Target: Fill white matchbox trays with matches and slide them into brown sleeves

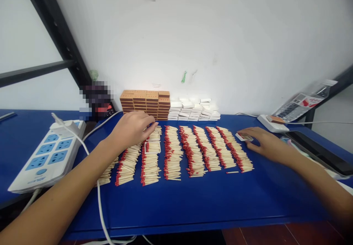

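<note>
White wall (248, 46) rises behind a blue desk (187, 204), with a black metal frame (51, 21) slanting down at the left. Against the wall stands a block of stacked brown matchboxes (146, 97), and right beside it a looser pile of white matchbox trays (193, 109).

Nearer the front, red-headed matches (172, 164) lie in rows running away from the person, their heads to the left. One single match (232, 172) rests apart, just before the rightmost rows. On one row toward the left lies a white-rimmed tray of matches (152, 148), with another partly visible just behind it.

The left hand (136, 127) is curled over the far end of that row, thumb and fingers close together; whether they grip anything cannot be told. To the right of the last row, the right hand (257, 140) holds a small white tray (244, 137) between thumb and fingers, low over the desk.

A power strip (67, 142) sits at the left; at the right are a crumpled plastic bottle (305, 100) and a dark flat device (322, 151).
</note>
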Tool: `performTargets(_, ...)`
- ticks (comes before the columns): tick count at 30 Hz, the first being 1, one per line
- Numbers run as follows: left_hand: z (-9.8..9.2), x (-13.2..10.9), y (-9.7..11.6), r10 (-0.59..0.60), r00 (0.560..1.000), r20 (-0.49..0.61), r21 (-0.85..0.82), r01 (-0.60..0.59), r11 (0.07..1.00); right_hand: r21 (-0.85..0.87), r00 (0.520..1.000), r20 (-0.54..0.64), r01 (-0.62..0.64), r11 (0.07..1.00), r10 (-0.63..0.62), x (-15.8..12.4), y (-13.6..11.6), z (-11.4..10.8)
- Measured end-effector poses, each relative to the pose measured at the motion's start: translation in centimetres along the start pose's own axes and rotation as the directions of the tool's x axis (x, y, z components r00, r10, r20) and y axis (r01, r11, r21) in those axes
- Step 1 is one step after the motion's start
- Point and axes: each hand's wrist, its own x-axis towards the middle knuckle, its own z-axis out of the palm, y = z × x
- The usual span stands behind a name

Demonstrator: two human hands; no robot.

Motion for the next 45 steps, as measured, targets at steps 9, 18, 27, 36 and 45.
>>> performTargets(9, 0.0, 0.0, 0.0, -0.025, 1.0, 0.008, -0.045, 0.025, 0.999, -0.024, 0.999, -0.05, -0.011, 1.0, 0.01, 1.4, -0.8, 0.5)
performTargets(18, -0.1, -0.2, -0.1, -0.039, 0.999, 0.031, -0.029, 0.04, 0.999, 0.014, 0.997, -0.079, 0.013, 1.0, -0.012, 3.0, -2.3, 0.5)
performTargets(27, 0.0, -0.1, -0.1, -0.021, 1.0, 0.011, -0.016, 0.021, 1.0, -0.001, 0.993, -0.114, 0.021, 1.0, -0.021, 4.5, -0.6, 1.5)
performTargets(36, 0.0, -0.1, -0.1, -0.014, 1.0, -0.001, -0.009, 0.014, 1.0, 0.031, 0.989, -0.142, 0.048, 0.998, -0.043, 4.5, 0.4, 2.2)
performTargets(45, 0.2, -0.1, -0.2, -0.003, 1.0, -0.004, 0.001, 0.003, 1.0, 0.1, 0.991, -0.128, 0.047, 0.994, -0.034, 4.7, 1.2, 2.0)
